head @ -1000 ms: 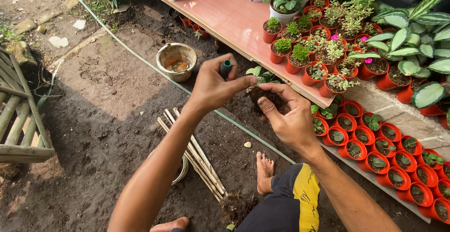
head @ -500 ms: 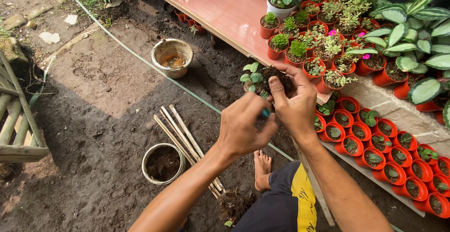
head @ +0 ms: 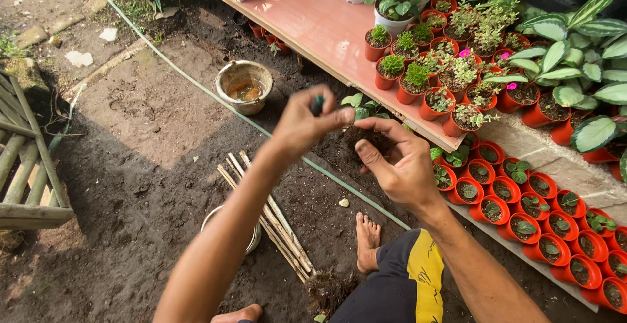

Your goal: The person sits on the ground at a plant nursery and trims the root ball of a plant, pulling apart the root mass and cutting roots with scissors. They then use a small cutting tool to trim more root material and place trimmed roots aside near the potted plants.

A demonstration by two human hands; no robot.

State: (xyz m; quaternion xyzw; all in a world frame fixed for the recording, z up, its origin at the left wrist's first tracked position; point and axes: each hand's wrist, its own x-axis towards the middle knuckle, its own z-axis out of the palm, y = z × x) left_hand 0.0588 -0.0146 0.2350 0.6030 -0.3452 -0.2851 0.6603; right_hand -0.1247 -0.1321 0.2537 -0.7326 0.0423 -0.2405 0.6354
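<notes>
My right hand (head: pixel 400 166) cups a small plant with a dark, crumbly root ball (head: pixel 369 139); its green leaves (head: pixel 361 105) stick out above my fingers. My left hand (head: pixel 305 124) is closed on a small dark green tool or stem tip (head: pixel 317 104) and touches the top of the root ball. Both hands are held up in front of me above the dark soil ground, with my bare feet (head: pixel 367 239) below.
A dirty bucket (head: pixel 245 86) with brownish water stands on the ground beside a green hose (head: pixel 196 81). Bamboo sticks (head: pixel 268 215) lie over a second bucket (head: pixel 251 238). Several small red pots with seedlings (head: pixel 522 209) line the right; potted plants sit on the pink shelf (head: pixel 320 29).
My hands lifted and shifted slightly; the left hand rose from low beside the root ball up to its top. The view moved a little to the right.
</notes>
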